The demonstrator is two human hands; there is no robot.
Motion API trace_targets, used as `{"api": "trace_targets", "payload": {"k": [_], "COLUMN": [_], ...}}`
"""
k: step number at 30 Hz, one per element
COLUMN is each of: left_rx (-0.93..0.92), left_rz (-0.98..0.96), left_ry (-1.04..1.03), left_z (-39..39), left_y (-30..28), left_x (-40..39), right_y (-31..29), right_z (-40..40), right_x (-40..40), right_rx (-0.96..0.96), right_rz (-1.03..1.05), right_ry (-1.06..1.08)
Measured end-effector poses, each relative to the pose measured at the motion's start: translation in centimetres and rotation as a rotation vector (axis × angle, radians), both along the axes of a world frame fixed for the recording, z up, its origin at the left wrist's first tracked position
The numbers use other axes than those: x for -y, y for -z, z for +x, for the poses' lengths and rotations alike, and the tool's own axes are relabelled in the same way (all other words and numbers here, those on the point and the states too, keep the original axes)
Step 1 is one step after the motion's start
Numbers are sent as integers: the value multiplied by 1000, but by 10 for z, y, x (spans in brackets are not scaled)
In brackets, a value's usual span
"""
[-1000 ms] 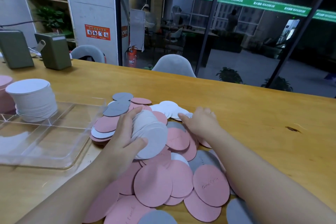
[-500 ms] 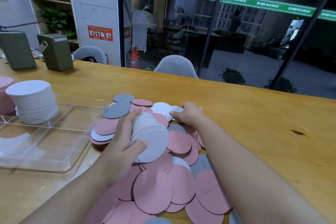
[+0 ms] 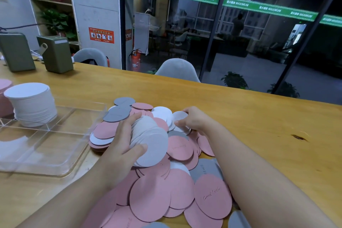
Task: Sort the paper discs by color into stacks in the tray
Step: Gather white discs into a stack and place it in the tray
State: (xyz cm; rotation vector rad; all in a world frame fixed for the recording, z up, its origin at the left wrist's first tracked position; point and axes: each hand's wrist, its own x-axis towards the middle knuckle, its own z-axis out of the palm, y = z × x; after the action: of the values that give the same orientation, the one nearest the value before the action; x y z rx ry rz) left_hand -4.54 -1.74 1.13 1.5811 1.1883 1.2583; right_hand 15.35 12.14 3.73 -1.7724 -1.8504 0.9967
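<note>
Item: paper discs, mixed pink, white and grey, loose heap [image 3: 166, 176] on the worktop [image 3: 259, 135], just right of the tray [image 3: 61, 155].

Held lot: fanned sheaf of white discs [image 3: 149, 142], in my left hand [image 3: 118, 152]. Grip closed round it, thumb on the top face, fingers curled over the far edge; the sheaf rests partly on the heap.

Single disc: one white disc [image 3: 179, 115] at the heap's far side, pinched at its rim by my right hand [image 3: 194, 119], thumb and fingers curled. It overlaps other whites beneath.

Sorted stock: tall white stack [image 3: 31, 105] in the tray's far compartment; a pink stack [image 3: 4, 96] at the left edge, mostly out of view. Near compartments hold no stack that I can see.

Progress, by my reckoning: whites well advanced, pink and grey largely unsorted.

Risks:
- Sheaf is splayed, not squared; a slack thumb would let discs slide back into the heap.
- Right pinch may lift two whites stuck together, or drag a neighbouring pink one.
- Heap laps against the tray wall; carrying the sheaf across could sweep grey or pink discs [image 3: 118, 114] in.
- Adding an unsquared sheaf could topple the tall stack.

Surrounds: two green boxes [image 3: 55, 52] at the worktop's far left.
</note>
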Motion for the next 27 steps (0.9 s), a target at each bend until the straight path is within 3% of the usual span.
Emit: {"api": "trace_targets", "payload": {"k": [7, 15, 18, 27], "left_rx": [-6, -2, 0, 2], "left_rz": [4, 12, 14, 10], "left_ry": [2, -16, -27, -42], "left_z": [1, 0, 0, 4], "left_y": [-2, -1, 0, -4], "left_x": [1, 0, 0, 1], "right_y": [1, -8, -17, -31], "right_z": [0, 7, 14, 33], "right_x": [10, 41, 63, 116], "right_rx": [-141, -278, -411, -578], "right_rz": [88, 402, 479, 525], "right_ry": [63, 96, 61, -88]}}
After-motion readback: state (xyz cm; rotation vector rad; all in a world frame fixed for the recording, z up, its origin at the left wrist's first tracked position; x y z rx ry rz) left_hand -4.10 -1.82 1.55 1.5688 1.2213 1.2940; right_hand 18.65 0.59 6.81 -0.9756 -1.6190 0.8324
